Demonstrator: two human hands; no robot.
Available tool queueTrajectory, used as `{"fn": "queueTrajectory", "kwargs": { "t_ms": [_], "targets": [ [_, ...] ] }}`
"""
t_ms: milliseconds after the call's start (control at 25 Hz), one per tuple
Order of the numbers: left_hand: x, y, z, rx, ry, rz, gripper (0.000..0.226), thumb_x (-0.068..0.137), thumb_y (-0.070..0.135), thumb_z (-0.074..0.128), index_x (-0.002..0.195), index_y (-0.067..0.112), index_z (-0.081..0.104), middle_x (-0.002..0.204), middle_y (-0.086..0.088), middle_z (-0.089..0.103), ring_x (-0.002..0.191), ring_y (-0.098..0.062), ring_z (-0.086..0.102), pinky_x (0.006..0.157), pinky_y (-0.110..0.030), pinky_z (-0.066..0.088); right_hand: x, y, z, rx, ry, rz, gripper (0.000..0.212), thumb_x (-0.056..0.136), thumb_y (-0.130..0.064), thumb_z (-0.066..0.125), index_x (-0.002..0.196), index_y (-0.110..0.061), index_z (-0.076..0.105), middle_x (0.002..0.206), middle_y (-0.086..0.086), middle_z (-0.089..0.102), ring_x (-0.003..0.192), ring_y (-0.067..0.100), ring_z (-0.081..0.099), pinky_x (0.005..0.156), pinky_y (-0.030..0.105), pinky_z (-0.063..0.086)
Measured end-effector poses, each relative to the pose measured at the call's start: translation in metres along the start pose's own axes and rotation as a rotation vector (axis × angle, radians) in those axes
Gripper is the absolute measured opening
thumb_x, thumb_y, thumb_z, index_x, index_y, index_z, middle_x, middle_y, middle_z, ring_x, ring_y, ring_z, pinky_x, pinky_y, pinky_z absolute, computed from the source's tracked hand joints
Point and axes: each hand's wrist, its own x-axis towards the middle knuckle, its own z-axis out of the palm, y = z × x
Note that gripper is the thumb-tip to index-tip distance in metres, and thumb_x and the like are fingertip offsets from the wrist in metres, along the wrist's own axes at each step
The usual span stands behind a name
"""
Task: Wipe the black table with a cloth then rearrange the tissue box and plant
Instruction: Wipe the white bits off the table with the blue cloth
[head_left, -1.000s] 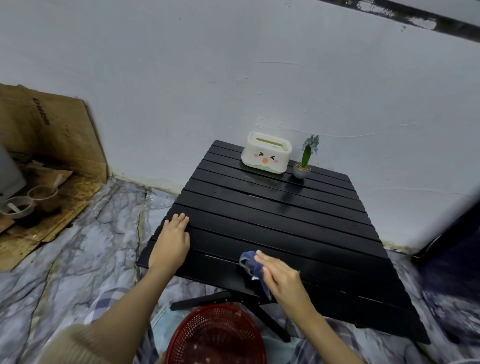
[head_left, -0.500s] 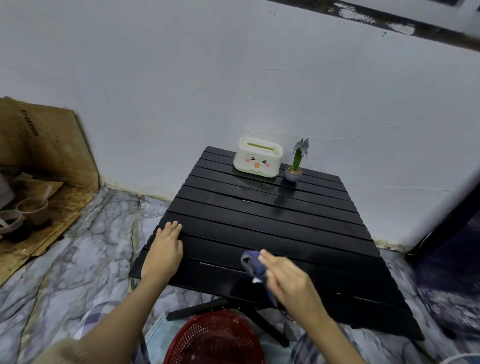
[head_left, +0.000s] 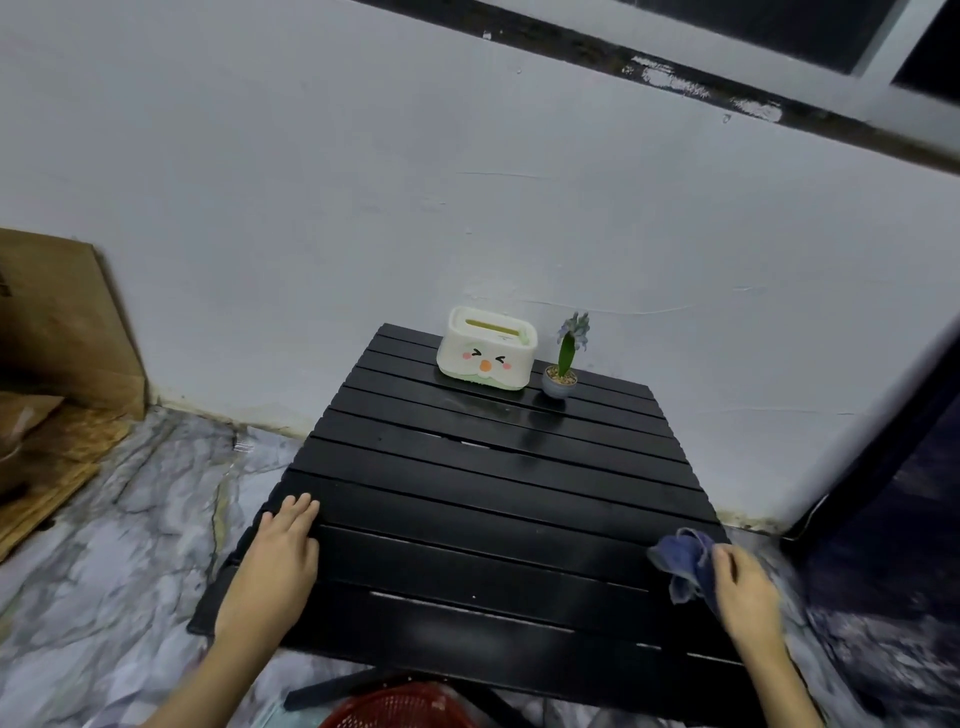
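A black slatted table (head_left: 467, 499) stands against the white wall. At its far edge sits a white tissue box (head_left: 487, 355) with a cartoon face, and just right of it a small potted plant (head_left: 563, 364) with a purple flower. My left hand (head_left: 283, 551) lies flat on the table's near left corner, fingers together, holding nothing. My right hand (head_left: 748, 587) presses a crumpled blue cloth (head_left: 683, 564) onto the table's right edge, slightly blurred.
A red mesh basket (head_left: 400, 706) sits on the floor under the table's near edge, beside the table's black legs. Cardboard (head_left: 57, 332) leans on the wall at the far left. The floor is marbled grey. A dark doorway lies to the right.
My right hand has swept the blue cloth from the near middle of the table to its right edge. My left hand stayed on the left corner. The view tilted up.
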Motion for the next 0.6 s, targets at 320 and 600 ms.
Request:
{"fn": "queueTrajectory", "kwargs": {
  "t_ms": [320, 600],
  "targets": [
    [0.000, 0.000, 0.000, -0.009, 0.002, -0.016, 0.045, 0.089, 0.001, 0.038, 0.134, 0.006, 0.038, 0.148, -0.008, 0.034, 0.141, -0.016, 0.021, 0.118, -0.030, 0.006, 0.013, 0.006, 0.030, -0.223, -0.142, -0.083, 0.062, 0.081, -0.032, 0.067, 0.131, -0.005, 0.044, 0.138, 0.018, 0.043, 0.129, 0.033, 0.037, 0.105, 0.045, 0.033],
    [-0.001, 0.002, -0.001, -0.048, 0.027, -0.017, 0.045, 0.086, -0.005, 0.042, 0.130, 0.004, 0.044, 0.145, -0.010, 0.039, 0.136, -0.012, 0.024, 0.115, -0.029, 0.007, 0.058, -0.008, 0.062, -0.202, 0.064, -0.027, 0.043, 0.085, -0.007, 0.059, 0.124, 0.008, 0.047, 0.120, 0.035, 0.050, 0.111, 0.047, 0.045, 0.094, 0.050, 0.040]
  ]
}}
